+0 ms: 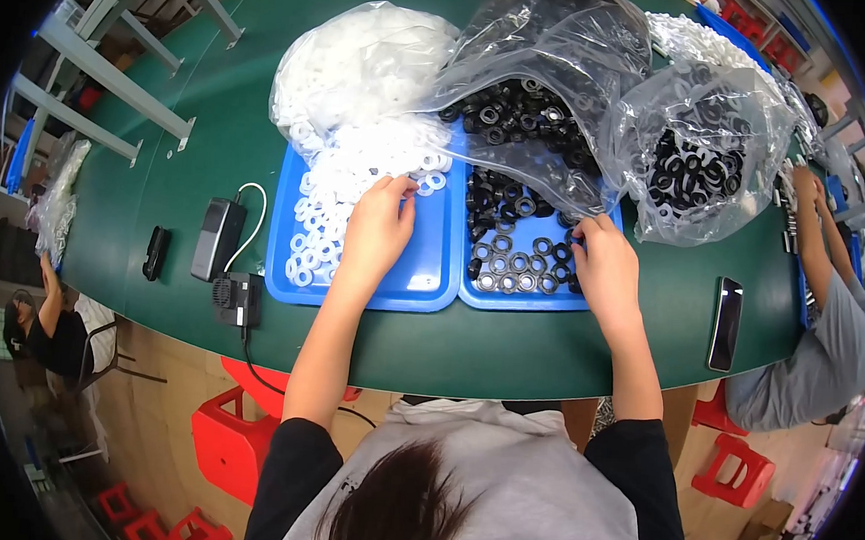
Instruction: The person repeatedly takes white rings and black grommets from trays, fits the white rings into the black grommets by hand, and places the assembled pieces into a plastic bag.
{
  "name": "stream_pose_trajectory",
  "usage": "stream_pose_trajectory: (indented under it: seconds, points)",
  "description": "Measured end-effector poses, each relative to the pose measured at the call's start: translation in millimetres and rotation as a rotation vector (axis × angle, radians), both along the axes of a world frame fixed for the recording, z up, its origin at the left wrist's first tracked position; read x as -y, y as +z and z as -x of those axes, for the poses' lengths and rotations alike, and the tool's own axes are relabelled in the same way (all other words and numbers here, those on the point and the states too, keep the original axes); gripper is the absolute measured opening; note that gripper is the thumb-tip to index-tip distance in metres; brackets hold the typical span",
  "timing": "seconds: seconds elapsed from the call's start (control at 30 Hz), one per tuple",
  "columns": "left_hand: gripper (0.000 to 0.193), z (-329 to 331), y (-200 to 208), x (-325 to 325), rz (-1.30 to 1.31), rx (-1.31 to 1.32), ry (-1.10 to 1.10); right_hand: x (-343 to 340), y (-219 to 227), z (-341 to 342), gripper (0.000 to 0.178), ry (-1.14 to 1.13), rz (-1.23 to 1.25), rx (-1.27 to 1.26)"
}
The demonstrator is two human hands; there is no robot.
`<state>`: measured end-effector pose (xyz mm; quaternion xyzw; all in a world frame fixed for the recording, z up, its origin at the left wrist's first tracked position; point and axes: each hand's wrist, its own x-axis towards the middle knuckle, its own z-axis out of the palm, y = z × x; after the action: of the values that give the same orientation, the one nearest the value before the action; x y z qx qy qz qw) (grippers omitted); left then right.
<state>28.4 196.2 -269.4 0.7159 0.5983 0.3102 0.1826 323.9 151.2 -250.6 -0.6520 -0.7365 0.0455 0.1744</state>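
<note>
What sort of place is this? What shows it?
Likely a small-parts sorting or assembly workshop: loose white rings and black rings in blue trays, a long green worktable, and another person with arms over its right side.

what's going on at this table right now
A person works with rings in two blue trays on a green table. The left hand is over the white rings in the left tray; the right hand is at the right edge of the right tray, by the black rings. Whether either hand grips a ring is unclear. Clear bags of rings lie at the trays' far ends, and a phone lies to the right.
</note>
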Motion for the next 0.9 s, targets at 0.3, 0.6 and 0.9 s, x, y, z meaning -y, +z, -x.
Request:
stream_pose_trajectory:
  seconds: [0.3, 0.6, 0.9]
  points:
    - [0.03, -11, 0, 4, -0.104, -0.291, 0.023, 2, -3, 1, 0.015, 0.022, -0.002, -0.081]
    - [0.029, -26, -4, -3, -0.087, -0.309, 0.157, 2, 13, 2, 0.015, 0.146, 0.198, -0.679]
    - [0.019, -25, -10, -12, -0.14, -0.139, 0.173, 2, 16, 13, 0.019, 0.233, 0.478, -0.985]
